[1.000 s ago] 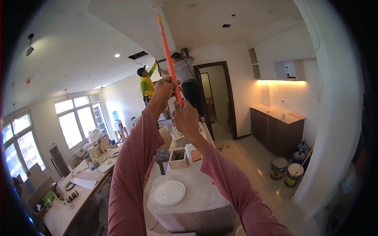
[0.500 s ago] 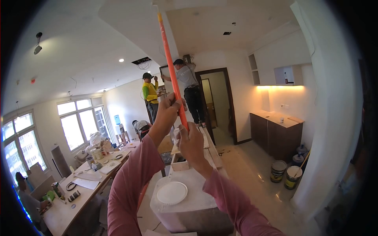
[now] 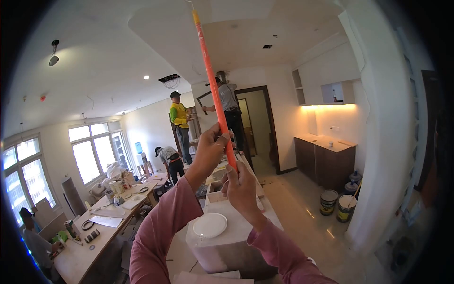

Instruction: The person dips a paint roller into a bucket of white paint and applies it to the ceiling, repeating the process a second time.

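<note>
A long orange extension pole (image 3: 213,75) with a yellow collar rises from my hands toward the ceiling. At its top, a thin white bent wire runs near the frame's upper edge; whatever it leads to is out of view. My left hand (image 3: 210,149) is wrapped round the lower part of the pole. Just below it and to the right, my right hand (image 3: 242,187) closes on the pole's bottom end. Beneath my hands lies a round white lid (image 3: 210,226) on a pale block-like surface (image 3: 255,225). Wooden framing (image 3: 216,195) stretches away behind my right hand.
Two people (image 3: 179,118) (image 3: 229,102) stand raised ahead, another person (image 3: 170,161) bends below, and one (image 3: 35,236) is at far left. A cluttered workbench (image 3: 106,232) runs along the left. Paint buckets (image 3: 346,208) stand right, by a white column (image 3: 380,142) and a cabinet (image 3: 324,161).
My hands and the pole's lower end have shifted slightly right and down in view. The person in grey ahead has lowered an arm; the bending person shows more fully.
</note>
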The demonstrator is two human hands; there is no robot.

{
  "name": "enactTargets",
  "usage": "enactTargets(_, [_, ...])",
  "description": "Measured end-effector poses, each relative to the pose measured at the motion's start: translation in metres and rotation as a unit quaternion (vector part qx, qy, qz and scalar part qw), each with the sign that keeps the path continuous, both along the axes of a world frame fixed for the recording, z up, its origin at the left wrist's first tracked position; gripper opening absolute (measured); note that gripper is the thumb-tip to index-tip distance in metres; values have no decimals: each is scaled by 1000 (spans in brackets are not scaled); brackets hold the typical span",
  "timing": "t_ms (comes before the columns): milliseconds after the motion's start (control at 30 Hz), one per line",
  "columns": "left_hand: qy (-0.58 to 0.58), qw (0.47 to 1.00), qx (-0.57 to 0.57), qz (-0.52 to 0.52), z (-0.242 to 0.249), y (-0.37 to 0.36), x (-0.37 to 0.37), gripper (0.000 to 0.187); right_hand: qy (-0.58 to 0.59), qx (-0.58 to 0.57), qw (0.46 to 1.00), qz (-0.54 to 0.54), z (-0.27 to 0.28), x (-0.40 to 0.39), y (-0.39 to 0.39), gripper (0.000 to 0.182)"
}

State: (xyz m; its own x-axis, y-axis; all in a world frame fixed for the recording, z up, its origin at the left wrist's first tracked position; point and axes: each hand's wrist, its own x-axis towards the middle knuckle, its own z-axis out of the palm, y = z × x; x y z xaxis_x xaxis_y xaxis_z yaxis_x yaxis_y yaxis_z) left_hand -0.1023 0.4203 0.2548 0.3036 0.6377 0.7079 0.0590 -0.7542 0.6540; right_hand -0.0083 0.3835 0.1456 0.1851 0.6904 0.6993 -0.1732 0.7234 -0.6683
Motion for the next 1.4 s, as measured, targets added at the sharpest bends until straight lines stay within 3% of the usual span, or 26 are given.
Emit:
enactTargets(200, [23,1000,15,-7,0,-14,31,55,-31,35,996,-82,-6,27,-6,25])
enactTargets(300, [10,1000,-5,-25,8,-9,48,56,-29,22,998,-59,4,45,-4,26])
enactTargets(600, [33,999,-23,13,7,26,94,21,-48,-8,998,-50,0,100,30,26])
enactTargets(1000, [24,999,4,28,-14,58,132,25,-47,21,999,-14,-24,141,80,28])
enactTargets(1400, [24,999,10,22,-6,59,132,22,-32,14,999,21,-13,140,70,27])
